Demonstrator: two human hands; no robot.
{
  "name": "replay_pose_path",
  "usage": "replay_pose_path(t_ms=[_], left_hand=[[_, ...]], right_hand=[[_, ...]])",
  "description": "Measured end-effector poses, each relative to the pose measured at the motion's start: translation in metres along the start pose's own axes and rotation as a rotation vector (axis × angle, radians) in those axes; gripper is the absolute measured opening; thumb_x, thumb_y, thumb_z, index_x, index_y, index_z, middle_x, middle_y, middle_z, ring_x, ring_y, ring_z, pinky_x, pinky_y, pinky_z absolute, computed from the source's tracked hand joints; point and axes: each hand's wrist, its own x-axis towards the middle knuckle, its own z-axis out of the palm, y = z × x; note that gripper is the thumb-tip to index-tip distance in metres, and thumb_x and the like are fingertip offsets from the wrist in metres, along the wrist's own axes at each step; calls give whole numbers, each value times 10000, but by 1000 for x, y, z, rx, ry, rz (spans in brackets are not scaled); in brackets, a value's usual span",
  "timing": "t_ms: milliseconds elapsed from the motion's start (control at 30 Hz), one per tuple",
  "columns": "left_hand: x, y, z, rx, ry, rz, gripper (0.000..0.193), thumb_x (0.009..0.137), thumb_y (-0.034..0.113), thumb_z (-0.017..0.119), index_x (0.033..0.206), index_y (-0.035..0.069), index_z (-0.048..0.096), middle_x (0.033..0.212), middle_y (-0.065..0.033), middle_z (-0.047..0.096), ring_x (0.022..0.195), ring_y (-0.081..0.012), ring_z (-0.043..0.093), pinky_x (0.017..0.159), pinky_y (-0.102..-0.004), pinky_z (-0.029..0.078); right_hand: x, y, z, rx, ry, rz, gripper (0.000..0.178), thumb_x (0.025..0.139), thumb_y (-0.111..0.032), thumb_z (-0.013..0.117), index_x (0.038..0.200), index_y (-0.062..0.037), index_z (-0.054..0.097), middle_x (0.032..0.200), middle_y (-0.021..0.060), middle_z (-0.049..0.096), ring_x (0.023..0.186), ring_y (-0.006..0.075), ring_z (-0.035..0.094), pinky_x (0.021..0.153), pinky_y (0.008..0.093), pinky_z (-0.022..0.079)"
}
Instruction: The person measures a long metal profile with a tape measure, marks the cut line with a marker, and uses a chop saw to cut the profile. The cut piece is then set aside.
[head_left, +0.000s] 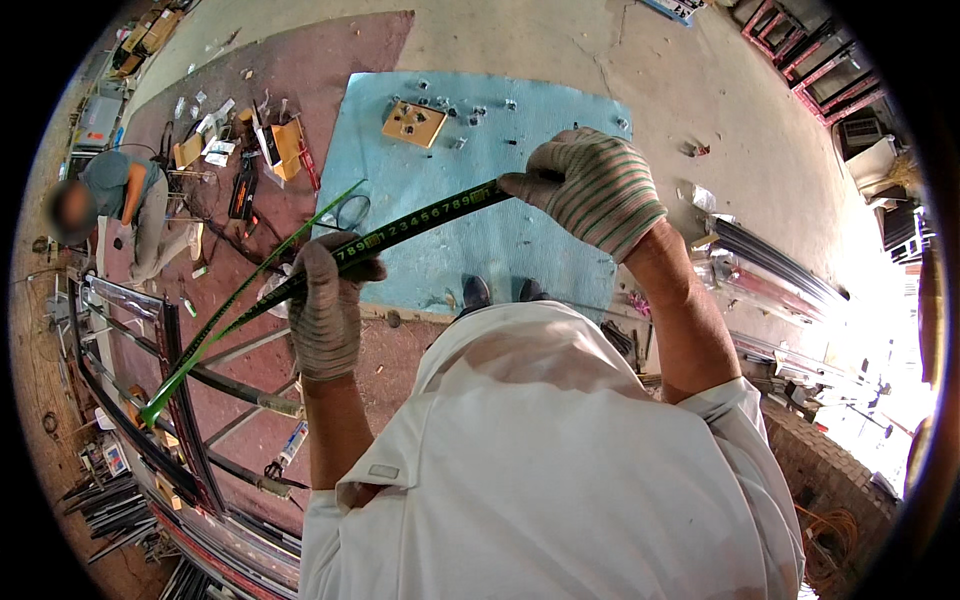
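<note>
A black tape measure blade (pixel 430 215) with green markings runs taut between my gloved hands, in front of my chest. My left hand (pixel 328 315) is closed around it, thumb side up. Beyond that hand the blade goes down to the left, folds in a bright green bend (pixel 155 408) and comes back up toward the mat. My right hand (pixel 595 190), in a white glove with green stripes, pinches the other end of the stretched part. Whether a case sits inside the right hand is hidden. Below the blade lies a light blue mat (pixel 570 270).
Small fittings and a flat tan piece (pixel 413 123) lie on the mat. To the left, tools and cardboard are scattered near a crouching person (pixel 120 205). A dark metal frame (pixel 180 400) stands at lower left. Long dark bars (pixel 775 260) lie on the right.
</note>
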Motion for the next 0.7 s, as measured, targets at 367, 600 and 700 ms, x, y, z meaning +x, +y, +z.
replay_pose_path(t_ms=[367,600,700], left_hand=[[-1,-21,49,-10,-198,-126,645,1026,539,551,1190,-78,642,976,-176,735,869,-223,736,787,-336,599],[1,-39,67,-190,-341,-169,746,1000,617,531,1287,-69,586,1171,-176,700,1013,-242,718,829,-342,592],[-4,-43,71,-191,-340,-191,812,972,670,528,1322,-62,566,1214,-172,682,1039,-248,708,848,-359,581]], right_hand=[[-4,-19,-1,-42,-63,-42,476,907,-566,637,895,-110,774,877,114,715,898,339,675,804,451,535],[-6,-31,-9,-43,-132,-12,501,921,-581,610,916,-107,775,921,115,720,925,337,679,822,463,532],[-7,-36,-9,-47,-159,-17,504,923,-580,605,917,-106,775,926,116,721,934,337,682,824,464,532]])
